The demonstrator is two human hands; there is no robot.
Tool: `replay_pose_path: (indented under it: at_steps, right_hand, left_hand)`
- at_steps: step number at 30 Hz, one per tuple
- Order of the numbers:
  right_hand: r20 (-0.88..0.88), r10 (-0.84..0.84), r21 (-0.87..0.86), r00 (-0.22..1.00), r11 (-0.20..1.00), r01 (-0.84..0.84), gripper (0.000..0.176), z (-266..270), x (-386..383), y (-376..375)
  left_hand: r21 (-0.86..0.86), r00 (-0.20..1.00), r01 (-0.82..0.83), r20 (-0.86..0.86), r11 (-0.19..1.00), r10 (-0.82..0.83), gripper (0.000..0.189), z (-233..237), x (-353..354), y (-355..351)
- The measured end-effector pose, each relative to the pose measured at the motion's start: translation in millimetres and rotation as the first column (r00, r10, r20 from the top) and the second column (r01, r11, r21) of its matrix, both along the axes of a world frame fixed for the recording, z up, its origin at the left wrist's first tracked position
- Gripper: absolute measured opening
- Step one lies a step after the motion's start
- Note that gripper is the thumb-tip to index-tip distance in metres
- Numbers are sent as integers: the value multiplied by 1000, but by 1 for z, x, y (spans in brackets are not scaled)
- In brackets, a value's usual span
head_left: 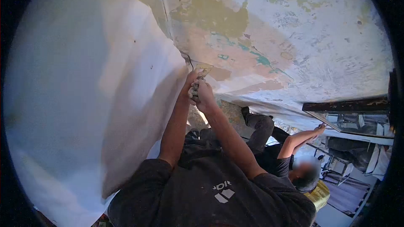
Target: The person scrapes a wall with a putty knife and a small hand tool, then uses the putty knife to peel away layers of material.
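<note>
My left hand [192,77] and my right hand [203,94] are together in front of the wall [286,29], both closed, with pale dust or plaster on the fingers. A small, flat, yellowish scraper-like tool [205,68] sticks out above them, close to the wall surface. Its handle is hidden inside the grip. My right hand lies nearer to me and partly covers the left one. A thin dark cable [190,60] hangs just above my left hand.
A large whitish surface [75,80] fills the left side. Paint is flaking on the wall. At the lower right another person [271,143] in dark clothes reaches an arm towards a dark-framed opening [345,106]. Furniture and a yellow item [318,194] lie beyond.
</note>
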State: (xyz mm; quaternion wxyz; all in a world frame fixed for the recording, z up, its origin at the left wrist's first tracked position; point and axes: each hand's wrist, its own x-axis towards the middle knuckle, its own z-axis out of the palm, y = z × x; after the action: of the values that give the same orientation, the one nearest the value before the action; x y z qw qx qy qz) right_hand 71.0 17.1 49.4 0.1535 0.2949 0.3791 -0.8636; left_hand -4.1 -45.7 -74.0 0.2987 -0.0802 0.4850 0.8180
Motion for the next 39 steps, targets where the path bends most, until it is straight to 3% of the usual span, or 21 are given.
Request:
replay_pose_path:
  at_steps: [1, 2, 7, 9, 12, 16, 20, 22, 23, 25, 31, 32, 33, 35, 37, 39]
  right_hand:
    - [-1, 1, 1, 1000, 1000, -1, 18, 2, -4, -3]
    - [11, -19, 12, 1000, 1000, 19, 17, 4, -8, -6]
    - [0, -175, -1, 985, 985, 175, 14, -3, -34, -27]
    - [41, -217, -2, 975, 976, 217, 11, 0, -36, -30]
    - [-30, -100, 6, 995, 995, 101, 11, -2, -27, -17]
    - [69, -175, -27, 982, 984, 178, 11, -31, -32, 0]
    - [101, -113, 22, 988, 994, 112, 12, 2, 0, -1]
    - [14, -10, 42, 1000, 999, 9, 13, 2, -3, 1]
    - [17, -13, 40, 1000, 999, 13, 13, -7, -9, -3]
    - [43, -281, 31, 959, 960, 279, 14, -6, -26, -17]
    - [16, -159, 90, 987, 983, 157, 14, 4, -11, -7]
    - [-31, -229, 33, 973, 973, 230, 16, -7, -17, -9]
    - [-22, -228, 29, 973, 973, 229, 16, -1, -24, -13]
    - [37, -321, 59, 947, 946, 318, 19, 21, -34, -22]
    - [1, -283, 57, 959, 958, 282, 19, 13, -23, -23]
    - [-41, -250, 61, 968, 966, 252, 19, 12, -26, -16]
  left_hand:
    - [157, 995, -27, 103, 987, 11, 33, 7, 0, -1]
    - [158, 995, -30, 101, 987, 14, 33, 10, -2, 0]
    - [114, 996, -21, 85, 993, 12, 32, 17, 6, -24]
    - [88, 997, -16, 82, 996, 9, 32, 22, -32, -8]
    - [66, 999, -8, 47, 998, 5, 32, 26, -12, -8]
    - [36, 998, 3, 57, 999, -5, 32, 27, -15, 11]
    - [19, 998, 25, 55, 1000, -26, 31, 27, -22, 6]
    - [2, 998, 40, 47, 999, -41, 31, 26, 0, 10]
    - [-8, 998, 45, 49, 999, -45, 31, 25, 23, 1]
    - [-24, 998, 46, 50, 999, -45, 31, 29, 3, 6]
    - [-76, 998, 48, 41, 996, -45, 31, 33, 10, 7]
    - [-90, 998, 51, 50, 995, -47, 30, 34, -15, 9]
    - [-104, 997, 52, 56, 993, -46, 30, 32, 25, -3]
    - [-125, 998, 51, 55, 991, -44, 30, 34, 24, -12]
    - [-146, 998, 49, 40, 988, -43, 30, 41, 31, -18]
    - [-161, 999, 51, 19, 986, -49, 30, 50, -9, -10]
